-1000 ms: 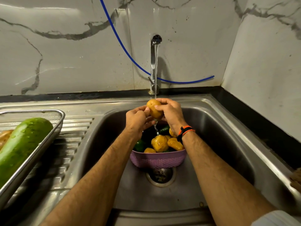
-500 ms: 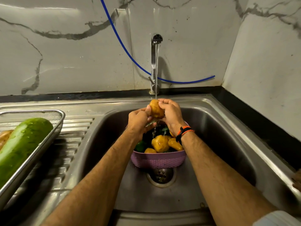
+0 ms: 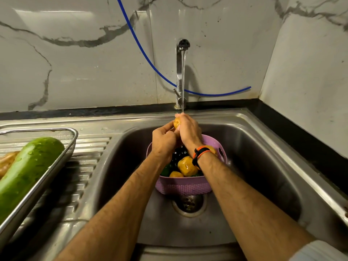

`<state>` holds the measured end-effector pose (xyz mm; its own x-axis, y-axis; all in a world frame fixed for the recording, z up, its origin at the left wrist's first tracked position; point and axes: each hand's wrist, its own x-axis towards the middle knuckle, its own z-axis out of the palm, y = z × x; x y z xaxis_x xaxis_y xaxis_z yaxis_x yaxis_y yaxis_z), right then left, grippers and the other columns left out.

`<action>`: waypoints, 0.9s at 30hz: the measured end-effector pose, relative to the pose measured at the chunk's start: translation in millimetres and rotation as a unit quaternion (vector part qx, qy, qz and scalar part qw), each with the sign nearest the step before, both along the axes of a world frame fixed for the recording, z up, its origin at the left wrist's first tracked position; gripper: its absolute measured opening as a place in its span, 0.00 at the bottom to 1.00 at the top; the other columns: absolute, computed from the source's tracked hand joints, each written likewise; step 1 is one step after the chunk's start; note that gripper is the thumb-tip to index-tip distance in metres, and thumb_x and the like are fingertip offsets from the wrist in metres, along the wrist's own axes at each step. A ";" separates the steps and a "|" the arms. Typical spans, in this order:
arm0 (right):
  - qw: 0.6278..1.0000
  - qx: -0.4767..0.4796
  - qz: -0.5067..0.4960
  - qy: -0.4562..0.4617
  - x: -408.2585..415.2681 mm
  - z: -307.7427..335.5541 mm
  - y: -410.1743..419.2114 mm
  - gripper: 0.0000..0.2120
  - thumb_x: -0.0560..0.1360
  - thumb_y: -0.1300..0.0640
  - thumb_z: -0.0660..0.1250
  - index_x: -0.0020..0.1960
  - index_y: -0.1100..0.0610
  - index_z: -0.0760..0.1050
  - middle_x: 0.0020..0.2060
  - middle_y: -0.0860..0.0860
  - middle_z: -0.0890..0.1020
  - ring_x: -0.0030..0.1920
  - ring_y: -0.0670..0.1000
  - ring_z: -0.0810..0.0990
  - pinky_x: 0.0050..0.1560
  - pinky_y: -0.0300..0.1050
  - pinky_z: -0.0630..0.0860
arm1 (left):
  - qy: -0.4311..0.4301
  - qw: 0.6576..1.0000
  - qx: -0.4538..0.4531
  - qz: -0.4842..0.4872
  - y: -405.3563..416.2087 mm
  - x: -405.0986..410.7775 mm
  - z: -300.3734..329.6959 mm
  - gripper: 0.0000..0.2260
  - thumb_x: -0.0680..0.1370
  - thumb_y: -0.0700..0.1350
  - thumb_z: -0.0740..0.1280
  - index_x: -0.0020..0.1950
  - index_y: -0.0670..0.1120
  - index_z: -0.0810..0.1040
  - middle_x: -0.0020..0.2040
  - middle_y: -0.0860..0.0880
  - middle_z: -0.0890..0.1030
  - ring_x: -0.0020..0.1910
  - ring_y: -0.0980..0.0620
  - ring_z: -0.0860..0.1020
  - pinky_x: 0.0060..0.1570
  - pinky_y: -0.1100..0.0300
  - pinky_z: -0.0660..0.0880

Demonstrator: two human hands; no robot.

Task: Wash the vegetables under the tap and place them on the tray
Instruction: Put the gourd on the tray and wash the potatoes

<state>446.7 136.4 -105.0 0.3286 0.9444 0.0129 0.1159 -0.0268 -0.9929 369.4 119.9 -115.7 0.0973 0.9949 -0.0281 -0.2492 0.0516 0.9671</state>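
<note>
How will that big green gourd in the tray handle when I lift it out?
The gourd looks thick and long, so probably heavy and stiff; use both hands. Water beads on its skin suggest it is slippery. Being rounded and propped on the tray rim, it may roll if nudged.

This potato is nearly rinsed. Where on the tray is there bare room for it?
Bare mesh shows at the tray's far right corner, between its rim and the green gourd's tip. The rest in view is crowded by the gourd and a brownish vegetable.
</note>
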 end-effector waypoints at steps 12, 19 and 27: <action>0.998 -0.026 -0.047 -0.024 0.4 6.5 1.9 0.15 0.79 0.49 0.60 0.50 0.57 0.80 0.45 0.54 0.81 0.46 0.52 0.78 0.49 0.47 0.77 | 0.016 1.000 0.025 -0.009 -0.8 1.3 0.3 0.18 0.80 0.30 0.62 0.67 0.44 0.77 0.53 0.43 0.84 0.53 0.47 0.83 0.49 0.54 0.83; 0.999 0.015 -0.030 -0.028 -5.0 3.5 -2.5 0.15 0.81 0.49 0.59 0.53 0.56 0.80 0.43 0.51 0.79 0.48 0.52 0.78 0.50 0.47 0.75 | 0.014 0.999 0.010 0.045 0.8 8.5 -0.5 0.16 0.79 0.29 0.63 0.62 0.43 0.81 0.51 0.43 0.85 0.55 0.45 0.83 0.53 0.52 0.82; 1.000 0.012 0.017 -0.007 -2.7 -1.4 -2.0 0.13 0.82 0.47 0.58 0.50 0.54 0.78 0.43 0.52 0.79 0.49 0.53 0.79 0.54 0.50 0.76 | -0.020 0.999 -0.016 0.048 -1.3 6.5 3.4 0.16 0.79 0.30 0.62 0.63 0.41 0.80 0.50 0.43 0.84 0.52 0.46 0.83 0.47 0.54 0.83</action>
